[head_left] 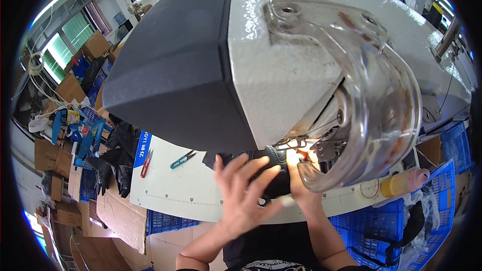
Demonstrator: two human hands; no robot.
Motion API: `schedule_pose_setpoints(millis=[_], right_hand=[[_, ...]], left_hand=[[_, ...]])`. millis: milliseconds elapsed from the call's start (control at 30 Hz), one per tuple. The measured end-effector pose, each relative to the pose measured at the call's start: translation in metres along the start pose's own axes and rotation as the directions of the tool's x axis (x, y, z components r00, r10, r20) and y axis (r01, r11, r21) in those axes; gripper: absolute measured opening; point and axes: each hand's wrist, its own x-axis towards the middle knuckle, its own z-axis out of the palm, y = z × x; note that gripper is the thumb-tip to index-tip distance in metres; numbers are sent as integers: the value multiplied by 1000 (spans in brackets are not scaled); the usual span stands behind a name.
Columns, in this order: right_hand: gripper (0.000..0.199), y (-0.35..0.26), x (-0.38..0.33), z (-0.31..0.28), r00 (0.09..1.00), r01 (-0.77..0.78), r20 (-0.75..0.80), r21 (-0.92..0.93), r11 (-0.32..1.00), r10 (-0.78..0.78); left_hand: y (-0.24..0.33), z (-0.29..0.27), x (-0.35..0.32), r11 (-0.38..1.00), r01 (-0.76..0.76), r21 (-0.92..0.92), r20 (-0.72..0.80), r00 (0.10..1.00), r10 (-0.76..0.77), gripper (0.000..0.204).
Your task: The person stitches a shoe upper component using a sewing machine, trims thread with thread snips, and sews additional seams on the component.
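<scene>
A white sewing machine head (291,70) with a dark grey end cover (170,65) looms over a pale work table (165,185). My left hand (243,190) hovers in front of it, open, fingers spread and a little blurred, above black fabric (278,180). My right hand (303,185) reaches up beside the needle area. Its fingers are drawn together under a light there; anything between them is too small to make out. A clear plastic guard (396,105) curves to the right of this hand and covers part of the view.
Red-handled thread snips (145,164) and teal snips (182,159) lie on the table's left. A bottle of yellow liquid with a pink cap (404,183) lies at the right edge. Blue crates (371,221) stand below right. Black pieces (118,158) and cardboard boxes (70,88) crowd the left.
</scene>
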Motion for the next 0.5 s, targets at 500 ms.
schedule_pose_setpoints(millis=[500], right_hand=[[23,29,102,-19,975,141,69,549,824,-212]], left_hand=[[-6,53,-16,995,-51,85,-95,994,59,66]])
